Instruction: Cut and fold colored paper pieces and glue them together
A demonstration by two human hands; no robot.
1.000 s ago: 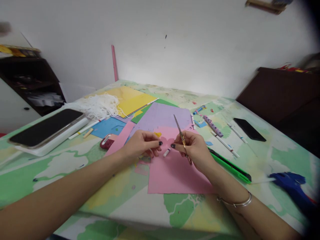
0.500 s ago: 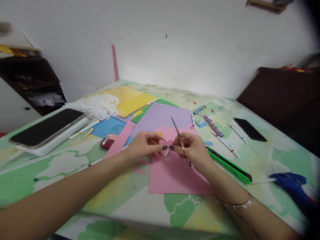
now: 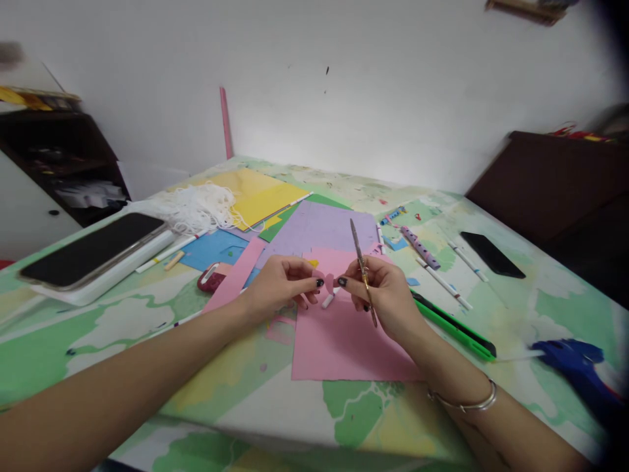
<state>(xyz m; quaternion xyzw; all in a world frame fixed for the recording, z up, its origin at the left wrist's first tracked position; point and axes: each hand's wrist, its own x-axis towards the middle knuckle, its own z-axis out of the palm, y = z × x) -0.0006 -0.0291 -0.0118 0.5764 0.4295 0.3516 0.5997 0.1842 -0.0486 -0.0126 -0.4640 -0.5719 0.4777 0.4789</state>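
Between my two hands is a small pink paper cutout point(image 3: 329, 283), partly hidden by the fingertips. My left hand point(image 3: 287, 282) pinches its left side between thumb and fingers. My right hand point(image 3: 386, 288) holds a pair of scissors point(image 3: 358, 246), blades pointing up and away, while its thumb and finger also pinch the cutout's right side. Below the hands lies a pink sheet point(image 3: 344, 347) on the table. A short white piece point(image 3: 327, 300) rests on that sheet just under the cutout.
Green cutter point(image 3: 457, 328), blue glue gun point(image 3: 565, 360) and dark phone point(image 3: 491, 254) lie to the right. At left are a large phone point(image 3: 93, 249) on a white box and white string point(image 3: 196, 206). Purple point(image 3: 319, 226) and yellow point(image 3: 265, 193) sheets lie behind the hands.
My hands came together over the pink cutout, then moved slightly apart, still pinching it. The cutout looks turned or folded narrower. The scissors in my right hand tilted more upright.
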